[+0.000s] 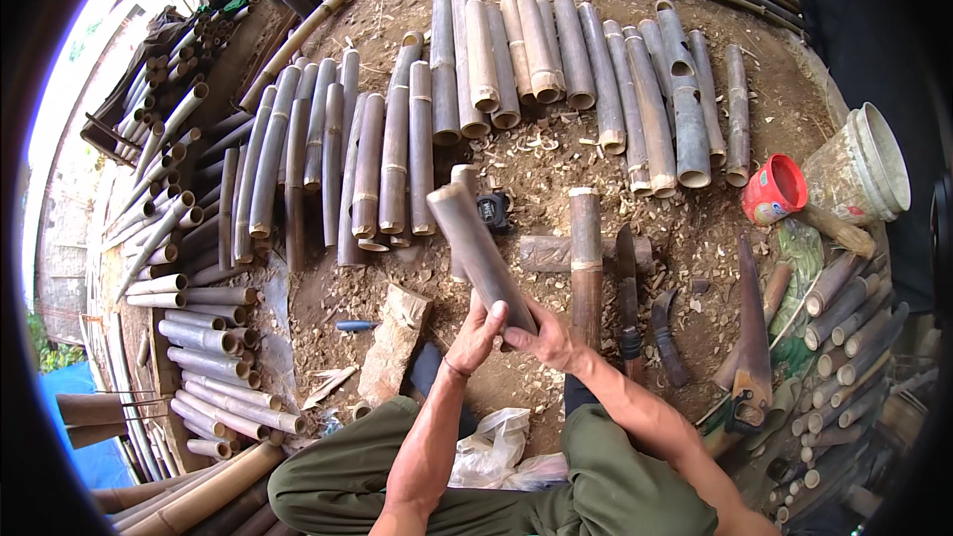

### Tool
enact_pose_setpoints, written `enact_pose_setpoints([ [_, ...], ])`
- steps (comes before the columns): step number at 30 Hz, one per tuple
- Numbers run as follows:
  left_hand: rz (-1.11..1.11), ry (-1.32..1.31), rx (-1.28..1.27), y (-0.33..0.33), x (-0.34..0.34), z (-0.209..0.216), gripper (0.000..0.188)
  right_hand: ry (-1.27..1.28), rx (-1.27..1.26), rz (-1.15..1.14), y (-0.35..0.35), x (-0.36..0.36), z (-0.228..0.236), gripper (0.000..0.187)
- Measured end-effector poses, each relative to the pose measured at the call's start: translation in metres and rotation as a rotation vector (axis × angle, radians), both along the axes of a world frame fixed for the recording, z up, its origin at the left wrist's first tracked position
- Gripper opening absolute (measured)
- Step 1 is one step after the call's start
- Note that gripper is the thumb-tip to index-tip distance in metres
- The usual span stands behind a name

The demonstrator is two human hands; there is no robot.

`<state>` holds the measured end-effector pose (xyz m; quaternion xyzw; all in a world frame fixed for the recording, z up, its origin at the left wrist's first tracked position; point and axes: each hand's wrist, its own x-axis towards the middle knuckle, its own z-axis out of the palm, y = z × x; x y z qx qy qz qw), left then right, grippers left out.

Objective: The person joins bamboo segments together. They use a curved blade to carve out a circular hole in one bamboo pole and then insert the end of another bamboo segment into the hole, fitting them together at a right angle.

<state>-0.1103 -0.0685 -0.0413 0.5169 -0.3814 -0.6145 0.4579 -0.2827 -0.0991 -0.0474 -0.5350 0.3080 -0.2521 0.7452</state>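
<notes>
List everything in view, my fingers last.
Held bamboo tube: one, brown, centre
Other bamboo tubes: many, brown, ahead, left, right
Tape measure: one, black, ahead
Machete: one, dark, right
Curved tool: one, dark, right
Handsaw: one, brownish, right
Small bucket: one, red, right
Large bucket: at least one, whitish, right
Wood block: one, tan, left
Slim object: one, blue, left
Plastic bag: one, whitish, bottom
Left fingers: several, bare, on tube
Right fingers: several, bare, on tube

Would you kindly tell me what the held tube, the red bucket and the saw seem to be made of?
Held tube: probably bamboo, smooth and brownish, like the node-ringed tubes beyond it.
Red bucket: likely plastic, from its even colour and slight sheen.
Saw: thin, dull-brown blade, apparently rusted metal; its tan handle may be wood.
</notes>
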Motion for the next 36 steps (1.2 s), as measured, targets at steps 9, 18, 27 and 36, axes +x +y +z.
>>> enact_pose_setpoints([
  [9, 0.127, -0.180, -0.156, -0.031, -0.062, 0.044, 0.048, 0.559, -0.588, -0.147, 0.074, -0.049, -0.061, 0.083],
  [18, 0.399, -0.132, -0.157, 0.026, -0.087, -0.015, 0.047, 1.281, -0.231, -0.573, 0.062, -0.148, -0.091, 0.074],
  [27, 0.285, -0.041, -0.509, 0.027, -0.107, 0.020, 0.055, 0.866, -0.268, -0.660, 0.066, -0.178, -0.115, 0.070],
  [36, 0.249, -0.067, -0.533, 0.025, -0.108, 0.012, 0.055, 0.552, -0.365, -0.763, 0.064, -0.209, -0.023, 0.035],
])
